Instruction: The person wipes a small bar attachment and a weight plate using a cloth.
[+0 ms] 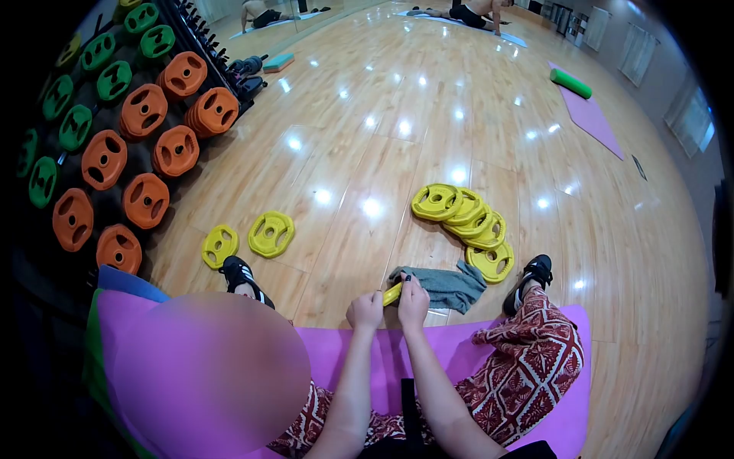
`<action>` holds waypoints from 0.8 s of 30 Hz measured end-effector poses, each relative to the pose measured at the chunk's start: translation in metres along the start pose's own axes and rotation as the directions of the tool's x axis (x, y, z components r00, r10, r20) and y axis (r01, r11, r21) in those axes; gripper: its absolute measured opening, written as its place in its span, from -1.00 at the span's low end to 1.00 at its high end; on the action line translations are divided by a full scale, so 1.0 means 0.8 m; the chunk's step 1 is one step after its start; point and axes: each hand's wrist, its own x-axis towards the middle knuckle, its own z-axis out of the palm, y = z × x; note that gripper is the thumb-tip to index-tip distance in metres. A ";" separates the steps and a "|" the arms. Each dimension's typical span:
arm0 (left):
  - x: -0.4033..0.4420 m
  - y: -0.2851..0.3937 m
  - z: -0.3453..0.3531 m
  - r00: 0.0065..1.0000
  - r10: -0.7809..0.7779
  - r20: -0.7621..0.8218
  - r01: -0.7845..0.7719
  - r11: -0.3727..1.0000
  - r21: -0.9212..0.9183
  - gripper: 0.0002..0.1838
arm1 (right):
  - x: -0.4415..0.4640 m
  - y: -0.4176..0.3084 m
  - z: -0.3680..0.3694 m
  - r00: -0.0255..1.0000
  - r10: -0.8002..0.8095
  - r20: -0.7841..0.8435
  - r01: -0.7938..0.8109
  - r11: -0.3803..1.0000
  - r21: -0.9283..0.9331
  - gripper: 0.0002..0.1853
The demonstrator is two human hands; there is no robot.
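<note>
Between my two hands a yellow weight plate (392, 294) is tilted, so that I see mostly its edge. My left hand (365, 310) is closed on its near left side. At the plate's right side my right hand (414, 303) is closed, with a grey cloth (449, 288) bunched at its fingers and spreading out to the right. How much of the plate the right fingers grip is hidden. Several yellow plates (492, 262) lie overlapping on the floor beyond the cloth. Two more, a yellow plate (271, 234) and a smaller-looking one (220, 246), lie to the left.
A rack of orange plates (144, 111) and green plates (115, 81) stands at the left. Under my legs is a pink mat (336, 348). A blurred round shape (206, 375) covers the lower left. Farther off are a green roller (571, 83) and a person (470, 14).
</note>
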 end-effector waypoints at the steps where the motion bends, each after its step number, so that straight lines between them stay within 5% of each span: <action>1: -0.005 0.006 0.000 0.998 0.054 -0.025 -0.053 0.996 0.066 -0.59 | -0.002 0.001 0.001 1.000 0.001 -0.001 -0.001 1.000 0.001 -0.67; 4: -0.009 0.004 -0.001 0.998 0.019 -0.052 -0.016 0.999 0.047 -0.59 | -0.015 -0.013 0.007 0.998 -0.054 -0.044 0.051 0.997 -0.063 -0.67; 9: 0.017 -0.037 0.002 0.985 -0.081 -0.149 0.073 0.996 -0.056 -0.57 | -0.042 -0.045 0.018 0.956 -0.272 0.105 0.280 0.957 -0.071 -0.67; 12: 0.022 -0.042 -0.004 0.984 -0.154 -0.090 0.121 0.947 -0.298 -0.55 | -0.034 -0.037 0.020 0.944 -0.308 0.121 0.319 0.945 -0.078 -0.67; 17: 0.013 -0.021 0.002 0.995 -0.077 -0.068 0.067 0.987 -0.145 -0.56 | -0.012 -0.011 0.010 0.951 -0.309 -0.013 0.302 0.937 -0.172 -0.68; 20: 0.003 -0.004 0.000 0.997 -0.042 -0.068 0.039 0.999 -0.035 -0.55 | -0.008 -0.012 0.009 0.999 -0.018 0.031 0.018 1.000 -0.011 -0.67; 24: 0.009 -0.028 0.003 0.985 -0.087 -0.151 0.077 0.994 -0.071 -0.55 | -0.040 -0.044 0.018 0.958 -0.275 0.083 0.284 0.951 -0.122 -0.68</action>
